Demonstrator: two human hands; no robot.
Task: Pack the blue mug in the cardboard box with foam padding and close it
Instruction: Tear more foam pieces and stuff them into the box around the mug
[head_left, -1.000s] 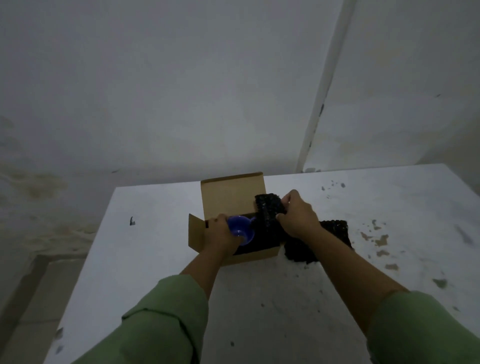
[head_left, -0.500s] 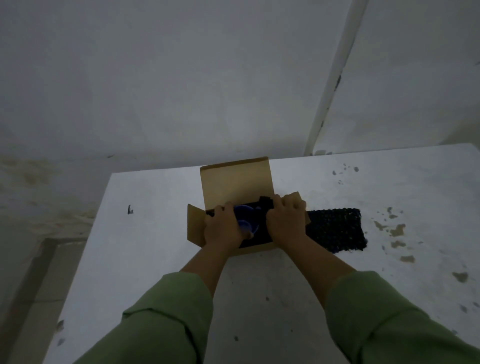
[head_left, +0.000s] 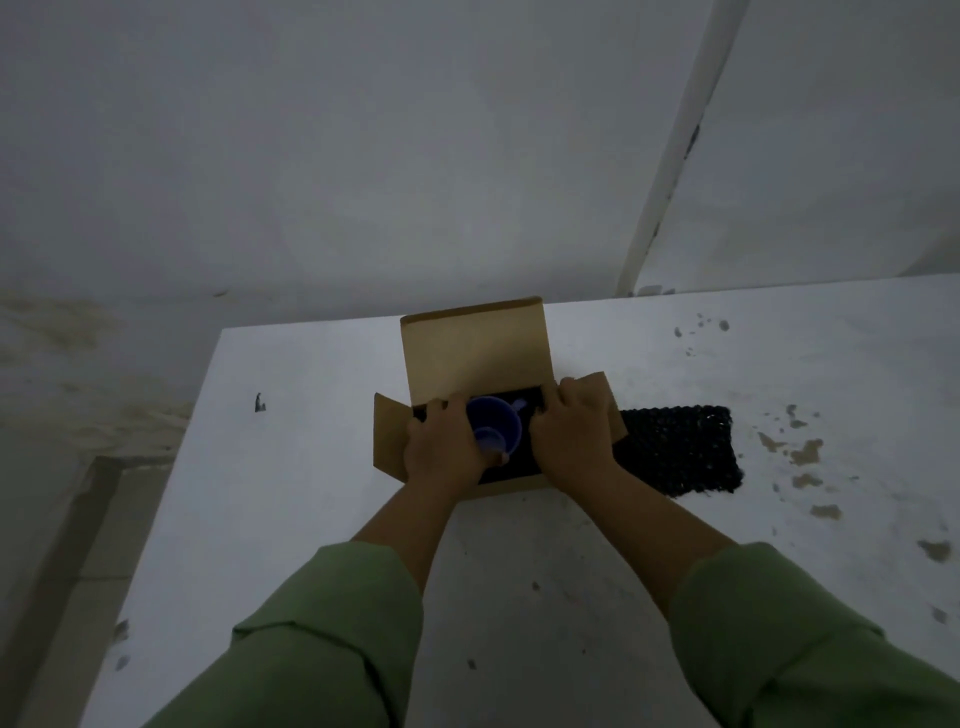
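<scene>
So, the cardboard box (head_left: 441, 447) sits open on a white table (head_left: 311, 519), and I'll use it as the anchor for everything. Its big lid flap (head_left: 475, 353) stands up at the far side, a smaller side flap (head_left: 389, 441) sticks out on the left, and another flap (head_left: 605, 395) pokes out on the right, mostly under the hand.

The blue mug (head_left: 496, 431) is inside the box, sitting upright in the middle with its mouth facing up. You can see down into it, and its handle (head_left: 517, 404) points toward the lid flap side. Dark foam padding (head_left: 519, 467) lines the box around the mug.

The left hand (head_left: 441, 452) is in the left part of the box, right against the mug's left side, fingers curled over toward the far edge. Looks like it's got the mug, but the lighting is dim and I can't tell for sure whether it's truly gripping it or just pressed beside it. The right hand (head_left: 569, 436) is on the right side of the box, fingers bent down over the padding at that edge, seemingly pressing or pinching it; same deal, can't say which.

Just to the right of the box, a second piece of black foam (head_left: 680, 452) lies flat on the table. Further right of that, the tabletop has brownish stains (head_left: 805, 452). Both arms wear green sleeves (head_left: 322, 639).
</scene>
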